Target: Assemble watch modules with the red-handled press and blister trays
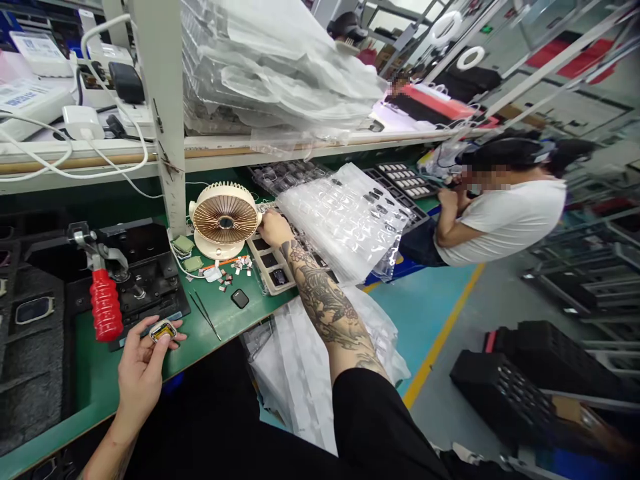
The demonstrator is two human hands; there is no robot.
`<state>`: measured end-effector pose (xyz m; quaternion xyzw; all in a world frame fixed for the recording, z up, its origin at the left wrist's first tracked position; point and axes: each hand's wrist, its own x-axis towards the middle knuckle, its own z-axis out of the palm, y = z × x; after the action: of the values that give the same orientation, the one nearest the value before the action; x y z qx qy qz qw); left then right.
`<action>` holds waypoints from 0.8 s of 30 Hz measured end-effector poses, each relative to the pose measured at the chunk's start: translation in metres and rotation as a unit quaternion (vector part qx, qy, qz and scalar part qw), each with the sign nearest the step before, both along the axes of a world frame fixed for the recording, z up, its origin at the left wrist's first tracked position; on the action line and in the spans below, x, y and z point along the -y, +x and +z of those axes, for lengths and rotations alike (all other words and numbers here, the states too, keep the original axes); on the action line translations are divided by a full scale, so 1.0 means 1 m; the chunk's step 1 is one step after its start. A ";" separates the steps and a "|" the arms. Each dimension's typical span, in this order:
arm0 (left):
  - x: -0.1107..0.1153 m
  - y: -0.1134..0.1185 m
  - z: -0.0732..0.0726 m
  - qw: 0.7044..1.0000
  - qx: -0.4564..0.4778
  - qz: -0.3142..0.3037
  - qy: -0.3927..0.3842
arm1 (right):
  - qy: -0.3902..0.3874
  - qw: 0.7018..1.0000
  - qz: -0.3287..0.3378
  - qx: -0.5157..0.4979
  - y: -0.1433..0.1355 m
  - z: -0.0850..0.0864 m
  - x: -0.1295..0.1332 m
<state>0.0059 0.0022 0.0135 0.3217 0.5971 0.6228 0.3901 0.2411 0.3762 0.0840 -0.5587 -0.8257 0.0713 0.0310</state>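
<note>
My left hand [143,370] pinches a small watch case [163,331] between thumb and fingers at the table's front edge. The case lies open side up and shows yellow and dark parts inside. My right hand [276,229] reaches across to the right rim of the cream desk fan [225,217], above the far end of a beige compartment tray [278,288]. Its fingers look curled in; whatever they hold is hidden. Between the hands lie black tweezers [205,315], a dark watch-shaped piece [240,299] and small white and copper-coloured bits [242,265].
A press with a red handle [106,307] stands left, beside a dark foam tray [30,360]. Plastic-wrapped trays [345,220] lie to the right. Stacked plastic sheets [270,67] fill the shelf above. Another person [505,213] sits further along the bench.
</note>
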 end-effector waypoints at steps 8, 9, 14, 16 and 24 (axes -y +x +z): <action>-0.007 -0.007 0.004 0.993 0.109 -0.014 0.046 | 0.104 0.987 -0.049 -0.115 0.022 0.006 0.039; -0.007 -0.008 0.003 0.992 0.117 -0.016 0.051 | 0.154 0.972 -0.039 -0.174 0.025 0.003 0.051; -0.008 -0.013 -0.002 0.988 0.133 -0.034 0.067 | 0.169 0.884 -0.035 -0.435 0.008 -0.022 0.143; -0.007 -0.013 -0.002 0.988 0.129 -0.045 0.073 | 0.092 0.856 -0.047 -0.507 -0.013 -0.036 0.184; -0.001 -0.009 0.008 0.989 -0.115 -0.087 -0.012 | -0.102 0.790 0.086 -0.599 -0.084 -0.039 0.263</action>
<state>-0.0035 0.0037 0.0212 0.4370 0.6154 0.5379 0.3754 0.1573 0.1130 0.0446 -0.3310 -0.6740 0.4782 0.4556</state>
